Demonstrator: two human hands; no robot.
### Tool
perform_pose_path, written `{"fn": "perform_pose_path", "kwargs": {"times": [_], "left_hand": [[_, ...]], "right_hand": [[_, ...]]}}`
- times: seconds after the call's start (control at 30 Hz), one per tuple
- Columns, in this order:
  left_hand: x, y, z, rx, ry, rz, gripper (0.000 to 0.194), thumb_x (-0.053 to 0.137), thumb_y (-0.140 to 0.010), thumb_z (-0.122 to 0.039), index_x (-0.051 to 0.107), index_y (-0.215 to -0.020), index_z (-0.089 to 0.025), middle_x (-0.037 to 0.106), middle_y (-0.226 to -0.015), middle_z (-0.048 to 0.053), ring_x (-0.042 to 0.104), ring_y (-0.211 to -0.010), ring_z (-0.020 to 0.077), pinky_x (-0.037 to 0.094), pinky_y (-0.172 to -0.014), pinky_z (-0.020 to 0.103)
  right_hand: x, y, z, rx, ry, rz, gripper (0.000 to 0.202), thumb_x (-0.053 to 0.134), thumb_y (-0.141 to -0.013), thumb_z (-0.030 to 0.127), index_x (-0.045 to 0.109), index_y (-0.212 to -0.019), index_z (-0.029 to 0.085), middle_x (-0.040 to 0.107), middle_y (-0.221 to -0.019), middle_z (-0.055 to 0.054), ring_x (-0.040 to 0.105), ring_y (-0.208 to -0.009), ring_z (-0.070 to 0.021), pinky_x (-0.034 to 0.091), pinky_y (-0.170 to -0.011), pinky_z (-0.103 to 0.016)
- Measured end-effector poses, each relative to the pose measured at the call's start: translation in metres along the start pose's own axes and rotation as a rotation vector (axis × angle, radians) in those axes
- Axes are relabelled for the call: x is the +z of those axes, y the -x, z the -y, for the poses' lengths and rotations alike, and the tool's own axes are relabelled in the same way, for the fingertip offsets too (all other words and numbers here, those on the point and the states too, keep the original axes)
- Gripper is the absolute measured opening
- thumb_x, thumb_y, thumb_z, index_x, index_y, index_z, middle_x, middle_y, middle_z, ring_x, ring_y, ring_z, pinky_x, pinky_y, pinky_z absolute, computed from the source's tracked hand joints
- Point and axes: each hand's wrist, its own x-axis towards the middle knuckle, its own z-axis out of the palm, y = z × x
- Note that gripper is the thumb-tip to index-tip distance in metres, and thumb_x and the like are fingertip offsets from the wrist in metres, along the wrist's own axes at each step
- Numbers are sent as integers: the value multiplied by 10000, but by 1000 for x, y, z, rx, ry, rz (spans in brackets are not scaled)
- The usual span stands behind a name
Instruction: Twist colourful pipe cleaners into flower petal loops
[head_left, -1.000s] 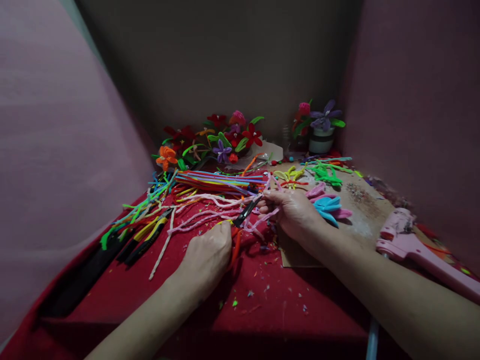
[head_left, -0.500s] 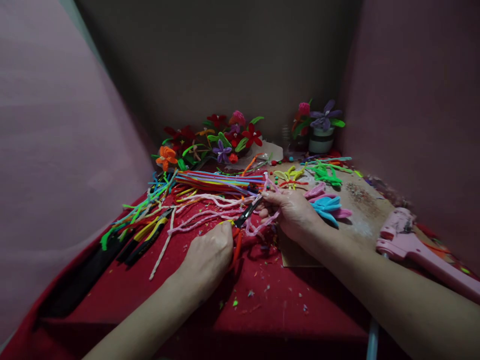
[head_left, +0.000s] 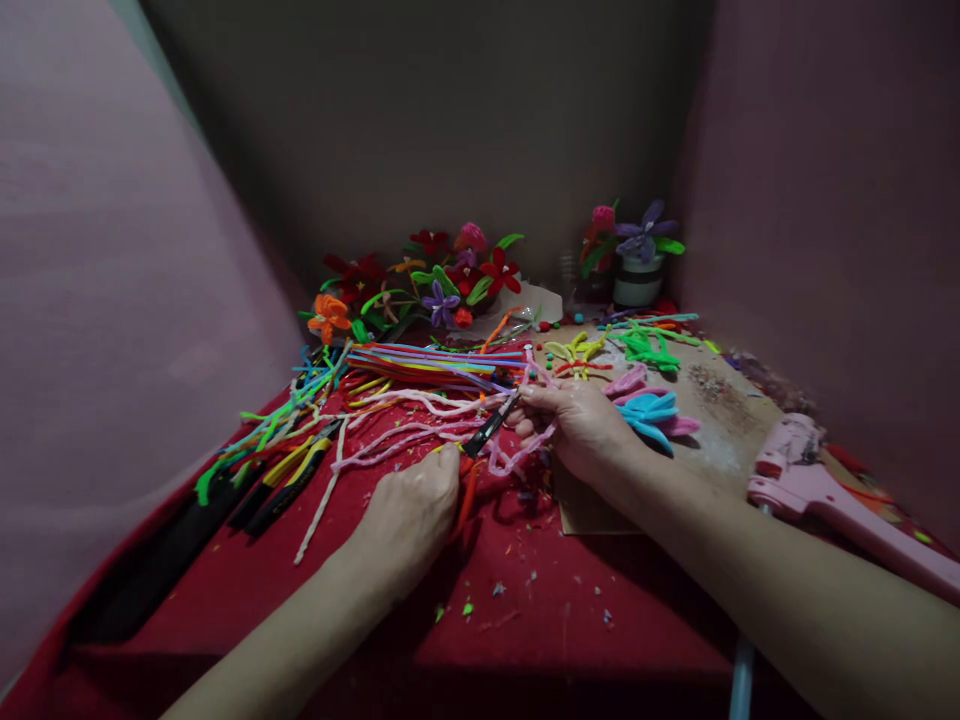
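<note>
My left hand [head_left: 420, 505] is closed around scissors with black blades [head_left: 491, 428] and an orange-red handle [head_left: 468, 490]. The blades point up and right, their tips reaching the fingers of my right hand [head_left: 574, 420]. That hand pinches a pink pipe cleaner [head_left: 510, 466], bent into loops that hang below and rise above the fingers. Whether the blades are closed on it is hidden by my fingertips. Pale pink pipe cleaners [head_left: 427, 402] stretch leftward from there over the red cloth [head_left: 525, 590]. Just beyond my right wrist lie blue looped petals [head_left: 649, 415].
Pliers with yellow and black handles [head_left: 296, 480] lie at left. A pink glue gun [head_left: 817, 480] sits at right, near my forearm. Behind are a pipe-cleaner bundle [head_left: 435, 362], fuzzy flowers [head_left: 442, 300] and a small pot [head_left: 637, 280]. A board [head_left: 720, 440] lies under the right-hand pieces.
The whole view has shifted slightly, with things sitting a little farther left. Both hands keep their hold, and the scissors stay at my right fingertips.
</note>
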Motion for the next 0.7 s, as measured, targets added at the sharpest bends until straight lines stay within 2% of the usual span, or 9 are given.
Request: {"fn": "perform_pose_path", "kwargs": {"times": [0.2,0.4,0.7], "left_hand": [[-6,-1,-1,-21,4,61,242,247,-825,-78,465,-918,-126,586,-767,93,614,-701,207,439,-576,282],[-10,-1,-2,-8,52,43,269,234,-827,-60,473,-933,-123,587,-855,104,582,-733,181,445,-647,288],[-4,3,10,-17,37,35,183,269,-838,-107,439,-893,-144,599,-757,71,602,-652,183,414,-575,266]], "right_hand": [[2,1,2,19,5,3,145,516,-705,76,611,-596,71,613,-477,-68,526,-362,-87,416,-358,-157],[4,3,5,61,19,40,145,497,-675,37,639,-644,45,616,-464,-74,513,-336,-85,400,-333,-149],[1,1,2,9,12,7,175,514,-698,69,611,-552,74,619,-481,-72,534,-369,-89,412,-367,-164]]}}
